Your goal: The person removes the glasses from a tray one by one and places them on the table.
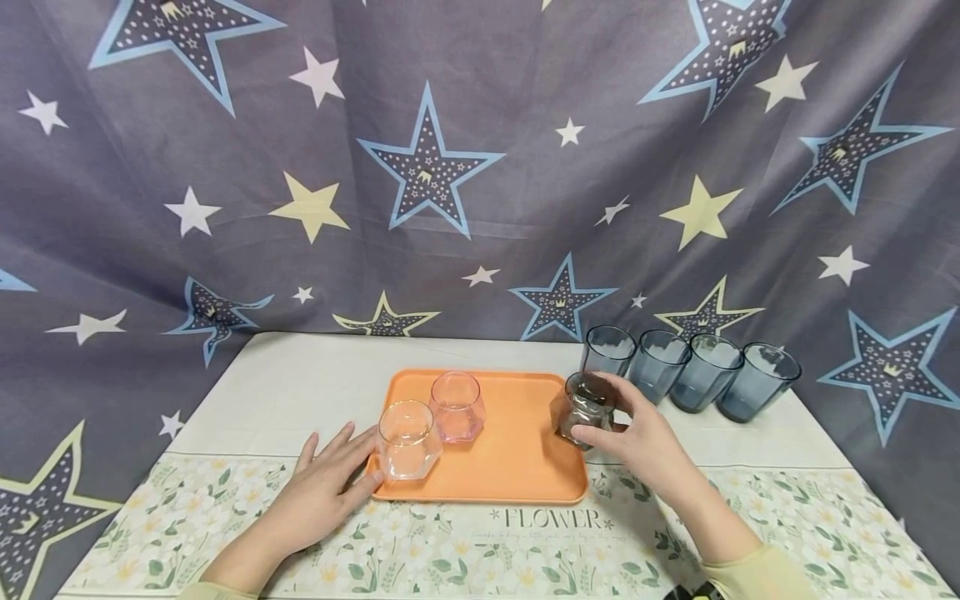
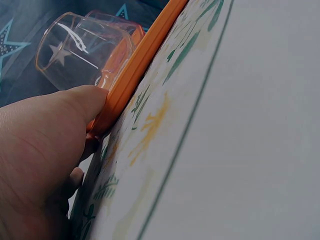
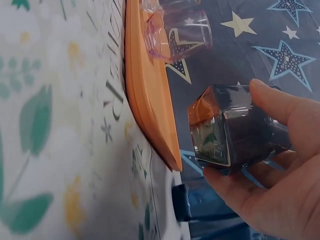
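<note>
A dark grey faceted glass (image 1: 588, 408) is gripped in my right hand (image 1: 645, 437), thumb on its near side. In the right wrist view this glass (image 3: 225, 130) hangs off the surface, near the end of the orange tray (image 3: 152, 100). My left hand (image 1: 326, 487) lies at the tray's left edge, fingers spread, with its thumb at the rim beside a clear faceted glass (image 1: 408, 446). Behind that one stands a pink-tinted glass (image 1: 457, 408), also on the orange tray (image 1: 510, 475). The left wrist view shows the left thumb (image 2: 87, 102) against the tray rim.
Several blue glasses (image 1: 697, 375) stand in a row at the back right, just beyond the right hand. A floral cloth (image 1: 465, 550) covers the table's front part. A star-patterned curtain (image 1: 480, 192) hangs behind the table.
</note>
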Motion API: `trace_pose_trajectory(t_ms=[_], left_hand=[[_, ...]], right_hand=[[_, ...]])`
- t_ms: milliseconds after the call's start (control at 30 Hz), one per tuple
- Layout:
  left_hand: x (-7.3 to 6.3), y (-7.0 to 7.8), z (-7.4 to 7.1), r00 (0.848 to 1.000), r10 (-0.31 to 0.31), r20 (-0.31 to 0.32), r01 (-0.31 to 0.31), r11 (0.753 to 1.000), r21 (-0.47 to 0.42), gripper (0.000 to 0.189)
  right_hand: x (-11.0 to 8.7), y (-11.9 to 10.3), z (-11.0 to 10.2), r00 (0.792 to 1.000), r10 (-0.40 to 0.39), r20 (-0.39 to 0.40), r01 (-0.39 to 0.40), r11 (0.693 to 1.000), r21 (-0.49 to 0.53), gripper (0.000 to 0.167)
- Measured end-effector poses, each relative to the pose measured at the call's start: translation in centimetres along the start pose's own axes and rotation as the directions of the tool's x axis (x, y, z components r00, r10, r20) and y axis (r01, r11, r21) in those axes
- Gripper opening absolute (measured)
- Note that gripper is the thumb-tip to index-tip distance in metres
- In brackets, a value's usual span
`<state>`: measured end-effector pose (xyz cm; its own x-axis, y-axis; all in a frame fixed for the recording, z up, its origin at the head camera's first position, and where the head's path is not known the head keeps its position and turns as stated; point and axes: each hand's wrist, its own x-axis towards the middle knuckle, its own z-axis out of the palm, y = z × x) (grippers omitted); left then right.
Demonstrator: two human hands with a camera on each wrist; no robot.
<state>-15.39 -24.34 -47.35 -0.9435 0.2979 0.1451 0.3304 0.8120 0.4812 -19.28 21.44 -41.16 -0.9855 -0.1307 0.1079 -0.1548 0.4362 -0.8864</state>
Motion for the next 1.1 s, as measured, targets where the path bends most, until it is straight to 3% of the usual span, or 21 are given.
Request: trace_pose_trajectory(t_ms=[267,533,1100], left_hand=[[-0.1,0.3,-0.3,1.0,0.0,0.001,0.0,1.0,-0.001,0.065],[-0.1,0.3,-0.2,1.0,0.0,0.003,0.0,1.0,-0.002,0.066],[0.0,0.0,0.0,1.0,0.001,0.006,-0.001,1.0,-0.004,0.068]], right_hand=[[-0.3,0.5,-1.4,0.999,0.018,-0.036,-0.021,0.996,-0.086,0.095],[-0.6,1.2,-2.2,0.998,0.068,-0.019,-0.068,0.998,-0.005,0.097],[-0.2,2.8,-2.6,0.994,0.107,-0.007,-0.108,0.994,-0.016,0.102]])
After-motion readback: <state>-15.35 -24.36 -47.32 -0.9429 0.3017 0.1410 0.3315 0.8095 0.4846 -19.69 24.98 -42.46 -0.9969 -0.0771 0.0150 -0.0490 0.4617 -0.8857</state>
